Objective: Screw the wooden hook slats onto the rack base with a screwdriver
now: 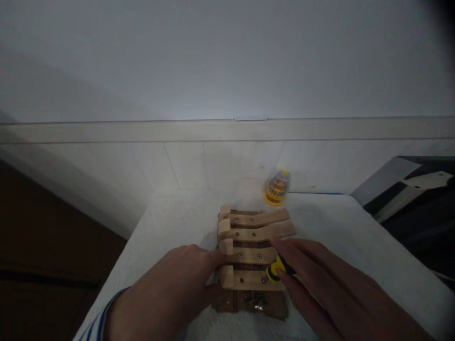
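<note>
The left hand [170, 279] pinches the pale, slatted wooden assembly [250, 255], likely light and stiff, best held by its blocky ends [226, 277]; the right hand [322, 279] pinches a yellow-and-black screwdriver [274, 271].

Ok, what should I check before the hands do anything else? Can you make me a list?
1. Right hand has hold of the yellow-and-black tool: ok.
2. Left hand is at the ends of the wooden pieces: ok.
3. Tool tip sits properly in a screw: cannot tell, it's hidden.
4. Small metal parts all there: cannot tell, too blurry.
5. Yellow-based container is clear of both hands: ok.
</note>
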The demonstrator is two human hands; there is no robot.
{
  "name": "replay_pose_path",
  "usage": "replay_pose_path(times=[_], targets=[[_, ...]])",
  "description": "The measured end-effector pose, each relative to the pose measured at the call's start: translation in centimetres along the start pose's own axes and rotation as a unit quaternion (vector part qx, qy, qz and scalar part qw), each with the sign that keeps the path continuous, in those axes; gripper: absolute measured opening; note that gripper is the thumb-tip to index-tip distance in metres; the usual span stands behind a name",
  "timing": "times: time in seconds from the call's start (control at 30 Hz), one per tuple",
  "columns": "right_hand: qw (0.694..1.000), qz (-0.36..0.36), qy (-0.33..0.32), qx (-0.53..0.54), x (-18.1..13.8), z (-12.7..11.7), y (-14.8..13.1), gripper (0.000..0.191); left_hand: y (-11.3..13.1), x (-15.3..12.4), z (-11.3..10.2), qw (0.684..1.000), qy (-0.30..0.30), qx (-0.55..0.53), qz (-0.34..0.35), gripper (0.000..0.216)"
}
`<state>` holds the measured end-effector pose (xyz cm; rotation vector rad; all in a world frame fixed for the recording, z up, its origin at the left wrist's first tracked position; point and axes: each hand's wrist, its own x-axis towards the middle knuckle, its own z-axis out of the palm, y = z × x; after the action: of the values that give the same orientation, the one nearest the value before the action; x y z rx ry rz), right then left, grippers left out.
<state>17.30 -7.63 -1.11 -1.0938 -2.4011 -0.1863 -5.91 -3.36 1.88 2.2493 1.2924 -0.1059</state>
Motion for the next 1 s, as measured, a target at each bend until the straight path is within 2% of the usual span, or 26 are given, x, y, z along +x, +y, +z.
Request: replay_pose_path(times=[0.17,0.33,0.43,0.67,1.0], targets=[[1.000,0.007,-0.013,0.017,-0.07,-0.28,-0.16,0.044,0.16,-0.07,-0.11,1.000,-0.007,0.012,0.008,0.035],[1.000,0.002,-0.001,0.017,0.64,-0.57,-0.39,0.043,0.28,-0.24,-0.19,1.000,-0.016,0.020,-0.012,0.037],[1.000,0.003,0.000,0.011,0.75,-0.46,-0.37,0.044,0.15,-0.28,-0.10,1.000,-0.012,0.011,0.001,0.038],[1.000,0.002,-0.009,0.003,0.18,-0.52,-0.42,0.045,-0.27,-0.12,0.03,1.000,0.002,-0.011,0.026,0.037],[1.000,-0.007,-0.009,0.013,0.27,-0.62,-0.38,0.044,-0.07,-0.08,0.00,1.000,-0.007,0.005,0.015,0.032]])
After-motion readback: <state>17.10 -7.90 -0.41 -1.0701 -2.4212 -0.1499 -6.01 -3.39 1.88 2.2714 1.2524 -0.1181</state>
